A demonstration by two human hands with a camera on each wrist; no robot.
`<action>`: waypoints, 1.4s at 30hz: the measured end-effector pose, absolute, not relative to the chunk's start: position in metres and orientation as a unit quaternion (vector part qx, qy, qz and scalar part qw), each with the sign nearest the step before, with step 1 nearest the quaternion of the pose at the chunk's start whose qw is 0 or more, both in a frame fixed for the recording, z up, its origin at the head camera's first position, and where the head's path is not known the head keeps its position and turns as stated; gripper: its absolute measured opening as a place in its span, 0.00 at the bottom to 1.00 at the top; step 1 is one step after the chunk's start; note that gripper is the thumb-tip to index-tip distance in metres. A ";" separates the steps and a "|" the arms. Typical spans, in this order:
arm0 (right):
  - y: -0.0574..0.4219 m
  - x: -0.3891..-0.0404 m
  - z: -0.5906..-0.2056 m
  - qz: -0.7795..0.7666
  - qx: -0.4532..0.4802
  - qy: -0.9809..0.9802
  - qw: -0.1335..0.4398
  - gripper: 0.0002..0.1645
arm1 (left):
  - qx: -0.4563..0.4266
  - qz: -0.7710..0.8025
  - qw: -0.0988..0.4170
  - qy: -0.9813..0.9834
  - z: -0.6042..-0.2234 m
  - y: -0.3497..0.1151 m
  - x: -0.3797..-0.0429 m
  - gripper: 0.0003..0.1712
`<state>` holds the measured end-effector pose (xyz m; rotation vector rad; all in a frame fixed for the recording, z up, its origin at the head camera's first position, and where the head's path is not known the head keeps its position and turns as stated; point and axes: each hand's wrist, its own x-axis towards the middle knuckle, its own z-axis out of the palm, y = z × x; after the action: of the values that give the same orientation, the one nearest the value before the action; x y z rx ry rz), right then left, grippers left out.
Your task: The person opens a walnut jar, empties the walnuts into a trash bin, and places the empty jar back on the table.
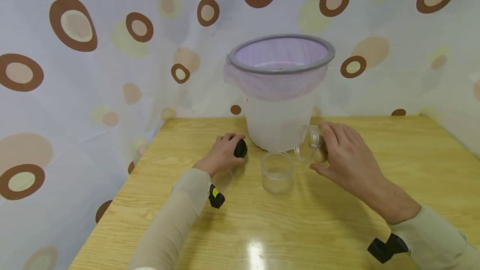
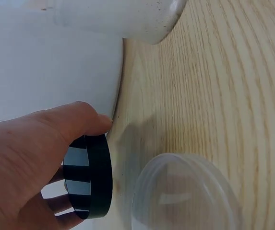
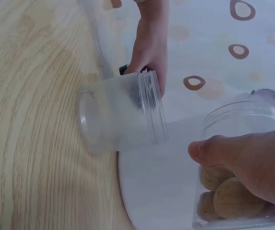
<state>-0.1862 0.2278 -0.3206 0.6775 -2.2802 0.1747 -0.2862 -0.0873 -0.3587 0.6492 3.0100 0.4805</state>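
Observation:
My left hand (image 1: 223, 152) holds a round black lid (image 2: 101, 177), thumb on its upper edge and fingers behind it, in front of the bin. My right hand (image 1: 348, 157) grips a clear jar (image 1: 305, 144) tipped on its side, its mouth facing left. Brown walnuts (image 3: 238, 196) lie inside that jar. Between the hands stands a second clear jar (image 1: 276, 174), upright with its top uncovered; no contents show in it. A clear round plastic piece (image 2: 185, 196) lies beside my left wrist, mostly hidden in the head view.
A white bin (image 1: 279, 116) with a purple liner and grey rim (image 1: 281, 71) stands close behind the jars. The wooden table (image 1: 300, 228) ends at a curtain (image 1: 105, 74) patterned with brown rings. Each wrist carries a small black camera (image 1: 386, 248).

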 end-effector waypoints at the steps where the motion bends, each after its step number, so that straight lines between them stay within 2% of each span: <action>1: 0.228 -0.186 -0.320 0.068 0.264 -0.888 0.370 0.60 | 0.207 0.151 0.015 0.967 -0.358 -0.086 -0.287 0.41; 12: 0.237 -0.187 -0.312 0.061 0.270 -0.882 0.381 0.61 | 0.202 0.143 0.064 0.967 -0.370 -0.081 -0.290 0.43; 20: 0.238 -0.188 -0.301 0.068 0.267 -0.881 0.384 0.61 | 0.205 0.158 0.063 0.964 -0.372 -0.088 -0.292 0.44; 25: 0.239 -0.189 -0.292 0.090 0.257 -0.882 0.384 0.61 | 0.205 0.185 0.038 0.960 -0.365 -0.093 -0.296 0.42; 42: 0.255 -0.197 -0.258 0.116 0.232 -0.888 0.379 0.62 | 0.208 0.282 -0.082 0.933 -0.298 -0.106 -0.297 0.37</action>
<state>-0.1970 0.2549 -0.2584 0.5915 -2.2697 0.2975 -0.2968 -0.1059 -0.2982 0.6898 3.0957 0.9351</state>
